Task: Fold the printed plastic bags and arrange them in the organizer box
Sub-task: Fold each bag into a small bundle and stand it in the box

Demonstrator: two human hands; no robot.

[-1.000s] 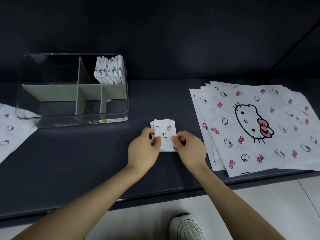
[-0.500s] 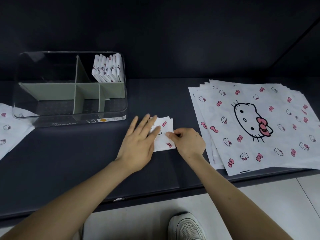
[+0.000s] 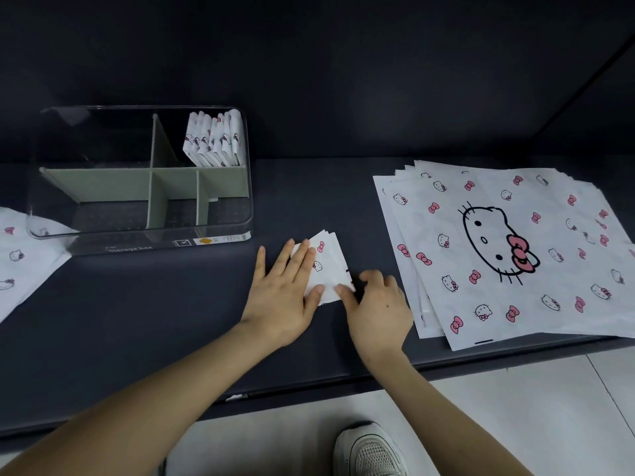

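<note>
The folded bag (image 3: pixel 330 269) lies flat on the dark table (image 3: pixel 137 321), right between the two hands. Its long axis runs away from the person and leans a little left, with the layered edges fanned at the far end.

Beyond the left hand (image 3: pixel 280 298), off to its left, sits the clear organizer box (image 3: pixel 144 233) with grey-green dividers (image 3: pixel 156 187). A row of folded bags (image 3: pixel 213 140) stands on edge in its far right compartment. Close beside the right hand (image 3: pixel 379 305), on its outer side, spreads the stack of flat printed bags (image 3: pixel 515 269), its near-left edge almost at the knuckles. Another flat bag (image 3: pixel 20 266) shows far out past the left hand, at the frame's edge. A white shoe (image 3: pixel 372 453) sits on the floor under the right forearm.

The left hand lies flat, fingers straight and spread, pressing the bag's left half, thumb tip on the near edge. The right hand is curled, thumb and forefinger pinching the bag's near right corner.
</note>
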